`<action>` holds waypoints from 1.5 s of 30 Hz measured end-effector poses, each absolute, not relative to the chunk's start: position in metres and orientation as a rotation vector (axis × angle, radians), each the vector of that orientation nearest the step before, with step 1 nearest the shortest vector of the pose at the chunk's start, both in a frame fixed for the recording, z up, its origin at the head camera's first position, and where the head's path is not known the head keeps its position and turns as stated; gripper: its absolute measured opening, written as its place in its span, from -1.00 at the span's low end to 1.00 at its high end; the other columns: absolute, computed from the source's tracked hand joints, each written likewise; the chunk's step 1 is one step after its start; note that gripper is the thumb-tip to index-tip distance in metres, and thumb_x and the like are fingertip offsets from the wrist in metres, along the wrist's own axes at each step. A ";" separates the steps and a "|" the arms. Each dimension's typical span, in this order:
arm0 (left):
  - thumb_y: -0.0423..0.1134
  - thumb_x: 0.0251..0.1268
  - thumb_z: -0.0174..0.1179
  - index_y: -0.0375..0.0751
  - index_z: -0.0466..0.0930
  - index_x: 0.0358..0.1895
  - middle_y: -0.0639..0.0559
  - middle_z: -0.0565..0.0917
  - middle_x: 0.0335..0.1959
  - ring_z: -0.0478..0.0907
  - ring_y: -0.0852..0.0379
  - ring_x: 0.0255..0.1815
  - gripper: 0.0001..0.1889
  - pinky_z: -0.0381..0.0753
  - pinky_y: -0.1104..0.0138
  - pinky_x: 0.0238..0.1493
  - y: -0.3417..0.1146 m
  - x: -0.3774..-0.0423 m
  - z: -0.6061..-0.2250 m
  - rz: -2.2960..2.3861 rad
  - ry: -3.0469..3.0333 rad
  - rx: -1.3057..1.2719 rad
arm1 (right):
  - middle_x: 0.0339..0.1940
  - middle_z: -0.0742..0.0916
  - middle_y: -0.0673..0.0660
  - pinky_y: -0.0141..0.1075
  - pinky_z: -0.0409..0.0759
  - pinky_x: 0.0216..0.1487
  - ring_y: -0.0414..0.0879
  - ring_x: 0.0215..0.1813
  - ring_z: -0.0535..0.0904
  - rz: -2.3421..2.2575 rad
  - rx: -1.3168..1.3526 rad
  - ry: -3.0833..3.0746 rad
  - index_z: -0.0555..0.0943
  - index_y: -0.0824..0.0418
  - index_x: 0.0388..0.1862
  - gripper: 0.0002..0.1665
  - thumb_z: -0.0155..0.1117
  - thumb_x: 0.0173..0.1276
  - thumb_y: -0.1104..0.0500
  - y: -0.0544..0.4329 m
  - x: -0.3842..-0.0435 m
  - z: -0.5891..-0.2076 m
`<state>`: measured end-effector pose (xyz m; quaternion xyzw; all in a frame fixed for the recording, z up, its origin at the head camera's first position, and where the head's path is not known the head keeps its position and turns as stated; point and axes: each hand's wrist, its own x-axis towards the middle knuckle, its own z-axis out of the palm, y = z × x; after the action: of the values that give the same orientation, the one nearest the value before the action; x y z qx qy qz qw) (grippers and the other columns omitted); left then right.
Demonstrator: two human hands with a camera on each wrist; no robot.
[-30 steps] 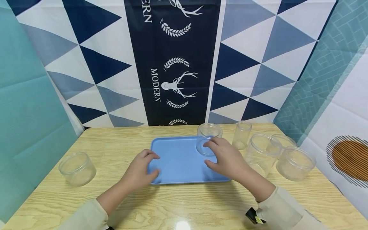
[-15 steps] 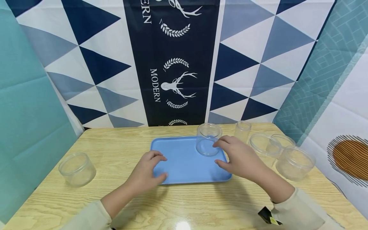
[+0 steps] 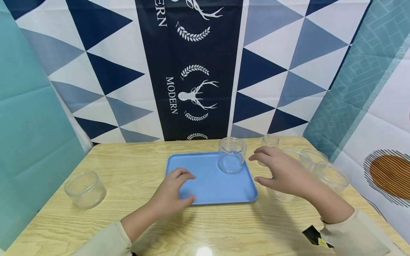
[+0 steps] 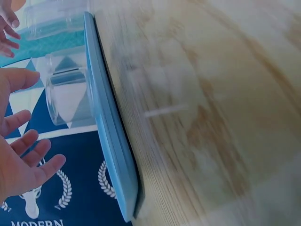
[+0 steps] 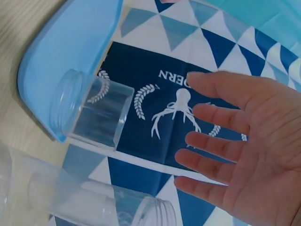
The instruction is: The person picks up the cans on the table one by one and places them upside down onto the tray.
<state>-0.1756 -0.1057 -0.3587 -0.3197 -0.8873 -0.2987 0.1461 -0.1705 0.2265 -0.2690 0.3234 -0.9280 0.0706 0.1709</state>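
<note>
My left hand [image 3: 174,192] hovers over the front left part of a blue tray [image 3: 211,185], its fingers loosely bent and holding nothing. A clear jar [image 3: 231,158] stands at the tray's back right corner; the right wrist view shows its threaded end at the tray. My right hand [image 3: 283,170], also holding nothing, is just right of the tray, fingers spread with palm facing left. It partly covers a large clear jar [image 3: 282,196] and a tall narrow clear jar [image 3: 270,140]. In the right wrist view, the palm [image 5: 277,155] is apart from the jar on the tray.
Two more clear jars, a wide jar [image 3: 331,176] and a jar behind it [image 3: 315,155], stand at the table's right. Another low clear jar [image 3: 85,190] is on the left. Patterned cloth [image 3: 195,71] rises behind the wooden table [image 3: 134,160].
My right hand has moved right, away from the jar on the tray and over toward the jars at the right. My left hand has shifted slightly right over the tray.
</note>
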 end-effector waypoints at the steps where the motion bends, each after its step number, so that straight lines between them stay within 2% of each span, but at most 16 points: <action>1: -0.17 0.00 0.48 -0.18 0.58 0.09 0.05 0.48 0.09 0.43 0.03 0.16 -0.48 0.51 0.15 0.13 -0.104 -0.176 -0.358 -0.857 -2.558 -0.928 | 0.06 0.62 0.26 0.06 0.58 0.02 0.20 0.10 0.55 0.202 0.935 -2.639 0.62 0.27 0.04 -0.45 0.55 0.04 0.15 0.228 -0.170 -0.268; 12: -0.14 0.00 0.48 -0.17 0.56 0.15 0.04 0.49 0.12 0.43 0.04 0.19 -0.42 0.49 0.14 0.18 -0.089 -0.179 -0.358 -0.854 -2.564 -0.975 | 0.22 0.54 0.33 0.14 0.54 0.05 0.31 0.20 0.47 0.181 0.939 -2.754 0.57 0.20 0.17 -0.34 0.56 0.04 0.15 0.246 -0.170 -0.256; 22: -0.12 0.05 0.45 -0.16 0.53 0.21 0.02 0.47 0.17 0.41 0.04 0.23 -0.40 0.44 0.14 0.24 -0.074 -0.179 -0.356 -0.876 -2.608 -1.004 | 0.26 0.48 0.40 0.17 0.53 0.04 0.38 0.24 0.40 0.161 0.917 -2.819 0.53 0.16 0.23 -0.21 0.61 -0.03 0.12 0.264 -0.175 -0.252; 34: -0.11 0.07 0.44 -0.14 0.51 0.23 0.06 0.46 0.17 0.41 0.09 0.22 -0.40 0.44 0.18 0.24 -0.052 -0.183 -0.354 -0.905 -2.606 -1.055 | 0.25 0.49 0.43 0.20 0.53 0.00 0.41 0.19 0.44 0.050 0.887 -2.807 0.54 0.16 0.21 -0.17 0.65 -0.11 0.12 0.283 -0.176 -0.251; 45: -0.10 0.08 0.43 -0.11 0.50 0.24 0.06 0.44 0.19 0.41 0.12 0.20 -0.39 0.43 0.25 0.24 -0.030 -0.183 -0.349 -0.940 -2.625 -1.086 | 0.32 0.39 0.47 0.25 0.50 0.00 0.45 0.30 0.28 0.029 0.896 -2.843 0.52 0.11 0.27 -0.04 0.70 -0.22 0.11 0.299 -0.182 -0.248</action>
<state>-0.1832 -0.0304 -0.3489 -0.3620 -0.8748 -0.3132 0.0747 -0.1818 0.2986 -0.2475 0.2998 -0.9506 0.0097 0.0803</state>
